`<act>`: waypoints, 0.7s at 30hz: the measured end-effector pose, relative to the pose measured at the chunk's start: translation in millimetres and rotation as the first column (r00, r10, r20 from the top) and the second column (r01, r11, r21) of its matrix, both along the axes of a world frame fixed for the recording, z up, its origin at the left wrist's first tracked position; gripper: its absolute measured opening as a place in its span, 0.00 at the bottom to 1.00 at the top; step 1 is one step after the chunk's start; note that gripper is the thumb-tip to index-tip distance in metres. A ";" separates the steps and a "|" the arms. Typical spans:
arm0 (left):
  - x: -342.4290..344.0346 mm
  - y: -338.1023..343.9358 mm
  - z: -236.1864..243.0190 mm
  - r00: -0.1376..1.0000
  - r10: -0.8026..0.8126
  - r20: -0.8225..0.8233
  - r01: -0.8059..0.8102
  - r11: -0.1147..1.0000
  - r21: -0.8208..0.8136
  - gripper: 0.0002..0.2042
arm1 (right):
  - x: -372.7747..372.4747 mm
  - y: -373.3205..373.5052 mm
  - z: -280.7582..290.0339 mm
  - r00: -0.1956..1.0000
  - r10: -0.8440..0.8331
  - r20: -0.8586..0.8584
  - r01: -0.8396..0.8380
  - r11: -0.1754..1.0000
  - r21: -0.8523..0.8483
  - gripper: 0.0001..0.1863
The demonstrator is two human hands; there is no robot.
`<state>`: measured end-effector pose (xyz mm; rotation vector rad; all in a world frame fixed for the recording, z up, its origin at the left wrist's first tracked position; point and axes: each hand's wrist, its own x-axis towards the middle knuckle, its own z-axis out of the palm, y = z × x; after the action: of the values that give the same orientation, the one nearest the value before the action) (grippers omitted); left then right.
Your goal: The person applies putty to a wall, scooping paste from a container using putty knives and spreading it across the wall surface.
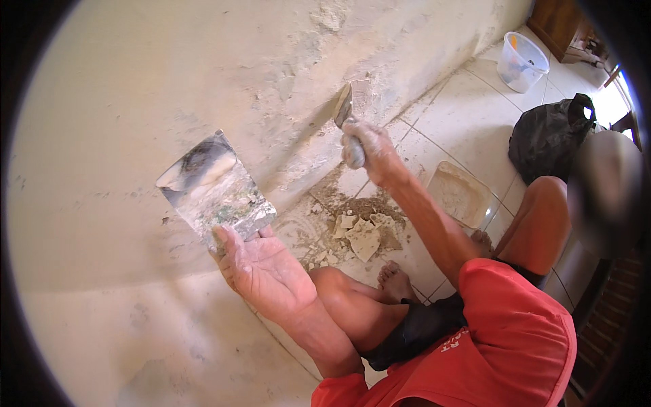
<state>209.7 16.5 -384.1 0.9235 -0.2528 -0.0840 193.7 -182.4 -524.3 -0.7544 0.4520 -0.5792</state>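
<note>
A smeared metal plate (202, 159) tilts left of a grey-handled scraper (344, 108).

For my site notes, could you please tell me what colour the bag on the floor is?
The bag is black; the head view shows it best.

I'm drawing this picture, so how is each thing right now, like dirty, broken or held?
Flat plate: smeared, held in left hand
Putty knife: gripped in right hand, blade at wall
Wall: rough, patchy
Pale flakes: broken, lying on floor
Floor: tiled, dusty around flakes
Shallow tray: dirty inside
Clear bucket: open, things inside
Black bag: bulging, contents hidden
</note>
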 end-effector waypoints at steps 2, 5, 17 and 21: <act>2.0 4.8 0.3 1.000 0.022 -0.005 -0.022 1.000 0.005 0.23 | 8.7 25.9 6.5 1.000 -0.016 0.000 0.016 0.998 -0.057 0.10; 4.5 10.8 -3.7 1.000 -0.001 0.030 0.001 1.000 -0.012 0.22 | 11.5 52.3 11.9 0.996 -0.052 -0.072 0.045 0.994 -0.096 0.13; 64.3 50.7 -107.1 0.943 0.137 -0.303 -0.066 0.970 0.235 0.11 | -68.1 21.7 2.1 0.948 0.314 0.060 -0.291 0.926 -0.240 0.23; 50.5 26.8 -113.6 0.885 -0.102 -0.454 0.196 0.967 0.164 0.08 | -87.6 12.3 29.1 0.840 0.466 -0.278 -0.542 0.708 -0.453 0.18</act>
<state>260.2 43.3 -497.8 1.0622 0.1140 -0.4677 106.0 -170.1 -495.2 -1.3957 0.1924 -0.1086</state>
